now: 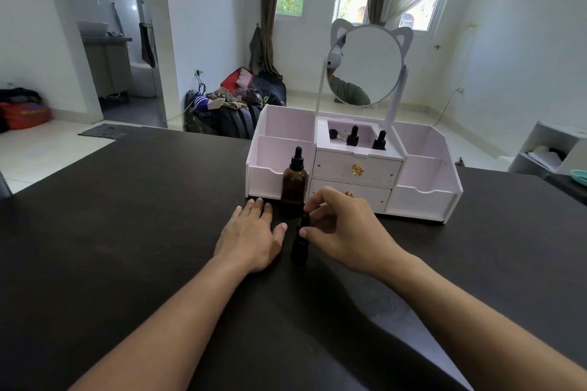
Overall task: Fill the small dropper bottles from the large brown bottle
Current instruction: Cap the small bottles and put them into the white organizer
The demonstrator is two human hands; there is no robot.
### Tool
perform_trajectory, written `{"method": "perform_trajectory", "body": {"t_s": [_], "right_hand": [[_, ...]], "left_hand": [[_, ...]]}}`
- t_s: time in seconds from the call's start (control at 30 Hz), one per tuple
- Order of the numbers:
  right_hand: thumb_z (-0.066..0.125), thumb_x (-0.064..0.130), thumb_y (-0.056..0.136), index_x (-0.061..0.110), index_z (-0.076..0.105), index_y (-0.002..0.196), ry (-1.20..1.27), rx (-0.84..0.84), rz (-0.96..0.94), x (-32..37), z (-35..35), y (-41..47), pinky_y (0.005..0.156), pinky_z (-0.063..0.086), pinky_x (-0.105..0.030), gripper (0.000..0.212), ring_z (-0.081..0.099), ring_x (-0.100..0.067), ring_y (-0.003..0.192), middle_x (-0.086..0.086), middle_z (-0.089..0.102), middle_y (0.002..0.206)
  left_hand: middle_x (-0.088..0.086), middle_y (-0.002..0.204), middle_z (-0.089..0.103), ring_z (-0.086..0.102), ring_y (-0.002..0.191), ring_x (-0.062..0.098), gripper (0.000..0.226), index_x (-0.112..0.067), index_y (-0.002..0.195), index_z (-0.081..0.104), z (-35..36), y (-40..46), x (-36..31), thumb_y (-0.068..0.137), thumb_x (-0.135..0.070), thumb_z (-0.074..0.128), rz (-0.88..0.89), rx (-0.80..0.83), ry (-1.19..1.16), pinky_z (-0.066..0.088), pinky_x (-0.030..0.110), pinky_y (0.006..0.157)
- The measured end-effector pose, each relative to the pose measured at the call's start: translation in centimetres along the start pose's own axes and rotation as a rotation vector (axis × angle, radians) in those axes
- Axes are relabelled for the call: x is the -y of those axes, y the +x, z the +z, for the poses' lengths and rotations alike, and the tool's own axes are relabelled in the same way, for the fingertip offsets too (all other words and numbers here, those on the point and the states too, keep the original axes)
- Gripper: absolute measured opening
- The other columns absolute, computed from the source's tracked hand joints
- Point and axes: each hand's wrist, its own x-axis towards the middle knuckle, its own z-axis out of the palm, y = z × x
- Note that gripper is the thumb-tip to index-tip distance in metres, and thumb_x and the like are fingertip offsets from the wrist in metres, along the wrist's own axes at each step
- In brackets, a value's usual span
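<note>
Large brown bottle (294, 189) stands upright on the dark surface (127, 216), right up against the front of the white organizer (422, 200), by its left low tray, black dropper cap on. Just left of the bottle and a bit nearer the camera, the left hand (251, 238) lies flat on the surface, fingers straight and spread, holding nothing. Right in front of the bottle there's a small dropper bottle (300, 244), dark, upright, sitting between the two hands. Right of the bottle, the right hand (344, 232) has its fingers curled around the small one's cap, pinching it at the top. Behind the bottle and to its right, two more small dropper bottles (352, 136) poke out of the organizer's top middle compartment, under the round cat-ear mirror (368, 63).
</note>
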Motion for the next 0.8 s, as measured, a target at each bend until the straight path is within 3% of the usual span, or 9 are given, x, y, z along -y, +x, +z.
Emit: {"method": "perform_trajectory", "body": {"t_s": [0.13,0.3,0.43,0.47,0.53,0.6,0.8], "right_hand": [[0.073,0.020,0.086,0.023,0.062,0.121,-0.003,-0.104,-0.016,0.0,-2.2,1.0,0.086,0.057,-0.025,0.037,0.066,-0.002,0.087,0.010,0.068,0.093],[0.074,0.016,0.084,0.018,0.070,0.109,-0.067,-0.408,-0.041,0.7,-7.6,4.9,0.086,0.054,-0.024,0.026,0.065,-0.001,0.083,0.004,0.070,0.094],[0.071,0.007,0.084,0.012,0.070,0.102,-0.130,-0.547,-0.058,0.7,-9.9,8.7,0.066,0.049,-0.004,0.018,0.065,-0.008,0.079,-0.003,0.070,0.102],[0.070,0.006,0.084,0.011,0.070,0.101,-0.161,-0.547,-0.045,0.6,-10.0,9.6,0.068,0.051,-0.006,0.018,0.065,-0.011,0.080,-0.003,0.071,0.102],[0.070,0.007,0.084,0.008,0.070,0.102,-0.245,-0.516,-0.026,0.1,-9.7,11.2,0.083,0.057,-0.027,0.018,0.067,-0.021,0.089,-0.008,0.071,0.104],[0.069,0.007,0.083,0.003,0.071,0.099,-0.363,-0.456,-0.019,-0.2,-9.2,12.1,0.090,0.054,-0.043,0.017,0.065,-0.030,0.096,-0.013,0.070,0.106],[0.070,0.017,0.084,0.014,0.071,0.102,-0.465,-0.357,0.082,-1.9,-7.7,13.5,0.087,0.053,-0.046,0.019,0.065,-0.028,0.091,-0.007,0.072,0.100]], "left_hand": [[0.008,0.163,0.011,0.005,0.150,0.020,0.064,-0.013,0.154,0.017,0.1,0.1,0.0,0.102,-0.049,0.023,0.002,-0.012,0.002,0.004,0.035,0.122],[0.006,0.163,0.012,0.006,0.150,0.019,0.066,-0.014,0.155,0.017,0.2,0.1,0.0,0.101,-0.052,0.025,-0.008,-0.031,-0.011,0.005,0.035,0.122],[0.004,0.163,0.011,0.005,0.150,0.018,0.066,-0.016,0.154,0.017,0.2,0.0,0.1,0.100,-0.053,0.027,-0.020,-0.033,-0.045,0.004,0.034,0.122],[0.004,0.163,0.011,0.005,0.150,0.018,0.066,-0.016,0.154,0.017,0.2,0.0,0.1,0.100,-0.053,0.027,-0.019,-0.032,-0.052,0.004,0.034,0.121],[0.005,0.163,0.012,0.006,0.150,0.019,0.066,-0.016,0.154,0.018,0.2,-0.1,0.2,0.100,-0.053,0.027,-0.013,-0.037,-0.060,0.004,0.034,0.122],[0.005,0.163,0.012,0.006,0.150,0.019,0.066,-0.016,0.154,0.018,0.2,-0.1,0.2,0.100,-0.053,0.027,-0.009,-0.036,-0.061,0.004,0.034,0.122],[0.005,0.163,0.013,0.007,0.150,0.018,0.066,-0.016,0.154,0.019,0.3,0.2,0.3,0.100,-0.053,0.028,-0.007,-0.040,-0.060,0.005,0.034,0.122]]}}
